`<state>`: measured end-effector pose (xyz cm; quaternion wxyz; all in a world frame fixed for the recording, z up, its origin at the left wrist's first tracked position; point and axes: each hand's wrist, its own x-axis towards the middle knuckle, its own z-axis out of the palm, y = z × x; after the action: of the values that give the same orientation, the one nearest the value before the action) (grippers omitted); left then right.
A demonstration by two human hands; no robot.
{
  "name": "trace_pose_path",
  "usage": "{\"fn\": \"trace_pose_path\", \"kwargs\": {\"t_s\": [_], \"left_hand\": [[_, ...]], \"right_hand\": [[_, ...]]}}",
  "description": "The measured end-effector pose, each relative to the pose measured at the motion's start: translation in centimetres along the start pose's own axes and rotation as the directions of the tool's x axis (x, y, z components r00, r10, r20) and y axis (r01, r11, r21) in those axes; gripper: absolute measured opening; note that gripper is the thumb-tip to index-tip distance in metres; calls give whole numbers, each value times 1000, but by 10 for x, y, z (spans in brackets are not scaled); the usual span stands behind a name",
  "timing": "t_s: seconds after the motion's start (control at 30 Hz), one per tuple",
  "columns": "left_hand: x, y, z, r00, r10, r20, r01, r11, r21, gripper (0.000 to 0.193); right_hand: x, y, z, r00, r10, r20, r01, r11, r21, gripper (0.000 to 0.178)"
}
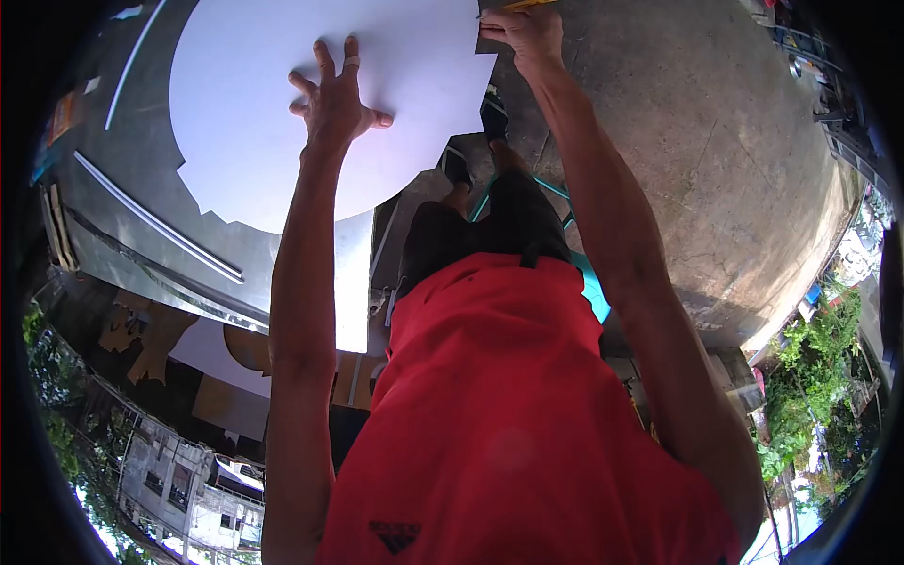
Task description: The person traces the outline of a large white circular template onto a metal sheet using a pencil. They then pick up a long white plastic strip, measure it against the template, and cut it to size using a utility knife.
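A large white sheet (254, 104) with a rounded outline and several notched corners lies on the grey work table. My left hand (331, 105) rests flat on it with fingers and thumb spread, a pale band around one finger. At the sheet's right edge, near the top of the view, my right hand (529, 36) is closed, its fingers pinched together at the edge. A slim yellow tool (527, 5) shows above that hand, partly cut off by the frame, so its exact kind is unclear.
Long white strips (160, 218) lie on the grey table (113, 179) at left. Below its edge are brown and white cut sheets (231, 405). Turquoise metal tubing (591, 287) stands by my legs. Concrete floor (697, 141) spreads at right, with plants (810, 377) beyond.
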<state>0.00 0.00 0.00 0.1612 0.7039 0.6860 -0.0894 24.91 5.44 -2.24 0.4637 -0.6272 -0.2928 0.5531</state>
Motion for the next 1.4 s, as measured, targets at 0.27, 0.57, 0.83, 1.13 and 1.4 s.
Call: {"fn": "trace_pose_path", "kwargs": {"t_s": [0.27, 0.57, 0.83, 1.13, 1.4], "left_hand": [[2, 1, 3, 999, 15, -31, -15, 1000, -13, 124], [0, 0, 2, 1000, 6, -19, -7, 1000, -9, 125], [-1, 0, 1, 1000, -6, -6, 6, 1000, -12, 125], [0, -4, 7, 999, 25, -48, -25, 1000, -1, 124], [-1, -3, 5, 999, 8, -39, -8, 1000, 3, 125]], "right_hand": [[7, 36, -14, 982, -176, 66, 164, 975, 147, 23], [-2, 45, -11, 988, -148, 37, 140, 977, 162, 24], [-15, 41, -6, 993, -121, -8, 121, 989, 86, 25], [-30, 27, -4, 997, -47, -59, 41, 995, -95, 27], [-41, 21, -4, 996, -3, -90, -15, 979, -206, 28]]}}
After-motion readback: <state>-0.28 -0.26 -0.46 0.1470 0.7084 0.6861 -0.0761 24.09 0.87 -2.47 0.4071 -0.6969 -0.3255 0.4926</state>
